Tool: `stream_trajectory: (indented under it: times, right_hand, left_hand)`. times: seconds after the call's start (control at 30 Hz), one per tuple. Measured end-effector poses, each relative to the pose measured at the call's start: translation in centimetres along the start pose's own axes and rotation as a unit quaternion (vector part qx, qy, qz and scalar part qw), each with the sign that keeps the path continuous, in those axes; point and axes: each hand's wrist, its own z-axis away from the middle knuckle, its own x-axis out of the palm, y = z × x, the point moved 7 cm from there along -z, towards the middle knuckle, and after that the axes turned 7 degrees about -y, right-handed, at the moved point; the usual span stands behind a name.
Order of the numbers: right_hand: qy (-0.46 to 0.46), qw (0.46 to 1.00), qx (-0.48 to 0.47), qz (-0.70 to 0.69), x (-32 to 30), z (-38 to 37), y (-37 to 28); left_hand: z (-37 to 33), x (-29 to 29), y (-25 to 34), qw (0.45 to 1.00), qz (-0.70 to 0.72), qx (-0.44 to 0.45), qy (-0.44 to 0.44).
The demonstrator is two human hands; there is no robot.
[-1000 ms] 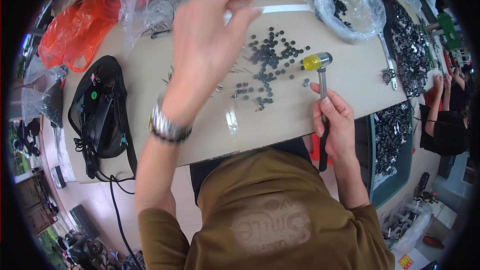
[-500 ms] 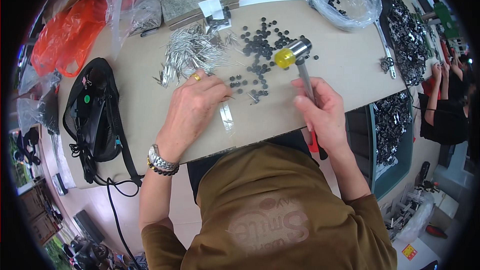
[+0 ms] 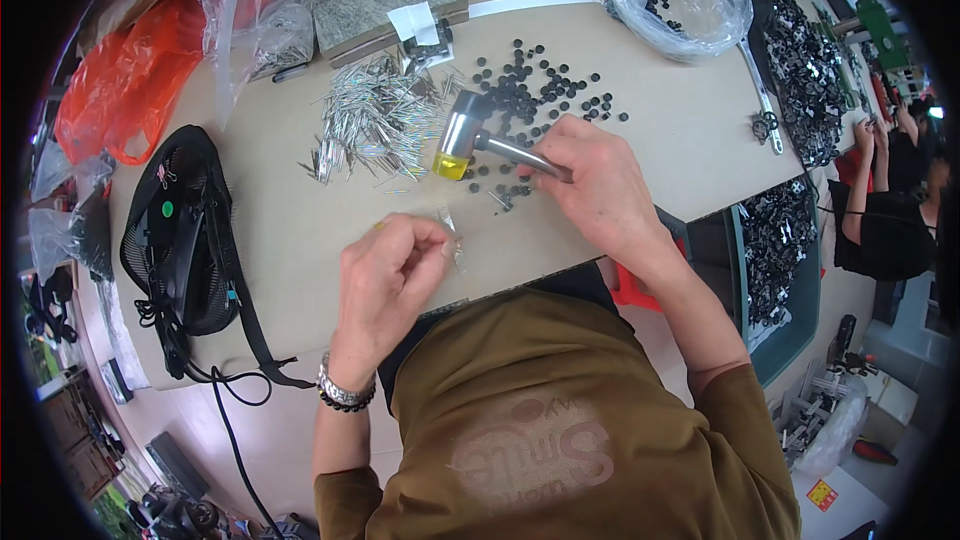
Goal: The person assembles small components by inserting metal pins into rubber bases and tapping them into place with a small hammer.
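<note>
My right hand [image 3: 600,180] grips the shaft of a small mallet [image 3: 512,153], whose metal head has one yellow face and one dark face. The yellow face points down toward the tabletop, above the left edge of the scattered round black caps [image 3: 545,95]. My left hand [image 3: 388,275] is closed in a pinch near the table's front edge, beside a shiny strip of clear tape [image 3: 447,223]. What its fingers hold, if anything, is too small to make out. A heap of thin silver pins [image 3: 372,120] lies beyond it. A few short metal pieces [image 3: 501,201] rest among the nearest caps.
Behind the pins sits a grey stone-like block [image 3: 385,12]. An orange plastic bag [image 3: 125,105] and a black mesh bag [image 3: 185,230] with a strap lie left. A clear bag [image 3: 690,10] of caps, a wrench [image 3: 764,105] and a bin of black parts [image 3: 775,250] stand right.
My left hand has drawn back from the pins toward the table's front edge. My right hand has swung the mallet leftward, and its yellow face has turned downward.
</note>
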Motion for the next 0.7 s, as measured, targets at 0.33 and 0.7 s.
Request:
stream_trajectory:
  times: [0.33,0.7]
  right_hand:
    - [-0.031,0.998,-0.028,0.055,1.1,-0.3,0.2]
    - [0.037,0.998,0.009,0.041,-0.8,1.5,1.1]
  left_hand:
    - [2.3,3.8,-1.4,0.9,0.416,-0.129,0.011]
    - [-1.2,3.5,1.7,0.989,0.025,0.042,0.139]
